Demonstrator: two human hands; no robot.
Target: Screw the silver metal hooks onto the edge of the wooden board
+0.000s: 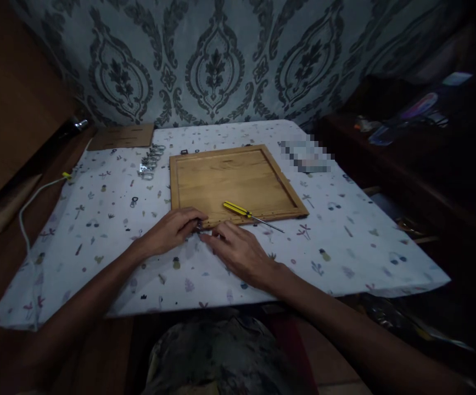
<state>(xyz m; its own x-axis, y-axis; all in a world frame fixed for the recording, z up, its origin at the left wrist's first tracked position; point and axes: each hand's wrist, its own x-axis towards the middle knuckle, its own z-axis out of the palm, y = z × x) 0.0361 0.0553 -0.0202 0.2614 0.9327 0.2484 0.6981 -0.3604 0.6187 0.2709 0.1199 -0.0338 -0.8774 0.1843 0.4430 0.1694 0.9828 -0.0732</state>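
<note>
On the worktop, the left hand pinches 1 small metal fitting at the framed wooden panel's near edge, likely steadying it; I cannot tell whether the right hand grips too. The yellow-handled screwdriver lies across that edge, presumably for easy reach.
</note>
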